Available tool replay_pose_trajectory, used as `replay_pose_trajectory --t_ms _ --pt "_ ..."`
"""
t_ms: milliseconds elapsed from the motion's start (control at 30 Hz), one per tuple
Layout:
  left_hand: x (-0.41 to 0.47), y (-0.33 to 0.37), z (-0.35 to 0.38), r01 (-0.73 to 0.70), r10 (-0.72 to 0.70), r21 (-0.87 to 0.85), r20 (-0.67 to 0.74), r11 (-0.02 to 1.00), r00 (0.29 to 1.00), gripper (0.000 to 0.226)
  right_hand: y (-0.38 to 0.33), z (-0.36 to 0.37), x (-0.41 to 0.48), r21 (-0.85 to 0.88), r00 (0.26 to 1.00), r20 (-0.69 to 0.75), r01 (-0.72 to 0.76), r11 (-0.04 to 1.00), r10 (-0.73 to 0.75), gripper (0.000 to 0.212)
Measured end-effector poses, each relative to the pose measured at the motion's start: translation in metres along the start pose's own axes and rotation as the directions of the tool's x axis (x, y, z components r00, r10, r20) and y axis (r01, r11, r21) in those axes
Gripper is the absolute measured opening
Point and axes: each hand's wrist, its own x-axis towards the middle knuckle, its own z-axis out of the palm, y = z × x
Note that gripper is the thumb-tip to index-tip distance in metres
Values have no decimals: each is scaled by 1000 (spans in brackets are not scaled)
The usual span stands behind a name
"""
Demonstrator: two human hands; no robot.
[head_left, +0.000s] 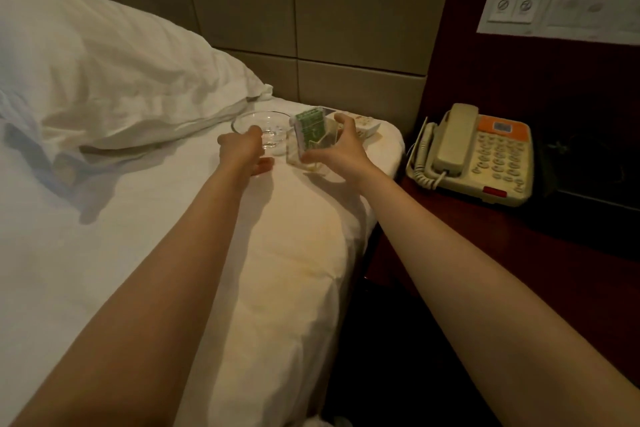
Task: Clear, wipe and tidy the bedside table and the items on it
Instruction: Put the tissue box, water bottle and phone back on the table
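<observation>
Our left hand (242, 149) pinches the glass dish (268, 126) on the bed (156, 236) by its near rim; right of those fingers (255, 132), our right hand (341, 149) clasps the card stand (308, 133) by its sides (slick, breakable, we judge).

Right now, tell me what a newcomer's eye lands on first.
Over the white bed, the right hand grips a clear card stand holding a green card, and the left hand touches a glass dish beside it. To the right, a beige telephone sits on the dark bedside table.

Hotel bedroom: bed (138, 218), corded telephone (474, 156), wall switch panel (561, 3).
</observation>
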Motion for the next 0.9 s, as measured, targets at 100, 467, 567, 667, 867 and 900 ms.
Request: replay_pose_trajectory --t_ms 100,467,567,667,867,900 --pt "1 1 6 56 -55 -74 14 996 998 43 4 5 3 -14 999 -36 11 1000 -12 100" --pt "-24 7 6 130 -121 -108 83 986 989 37 -3 -16 -23 -32 982 -188 16 999 -22 100" --pt "-42 6 8 131 -127 -20 124 991 984 27 -3 -28 -34 -7 958 -286 -15 1000 12 97" --pt "-60 3 13 130 -137 48 201 990 970 17 -1 -41 -50 47 918 -387 -78 996 90 100" --pt "-112 4 31 108 -134 95 330 990 934 15 3 -88 -97 39 842 -523 -127 991 129 92" --pt "-120 4 35 103 -138 116 354 988 925 15 4 -96 -106 25 835 -537 -130 991 123 92"
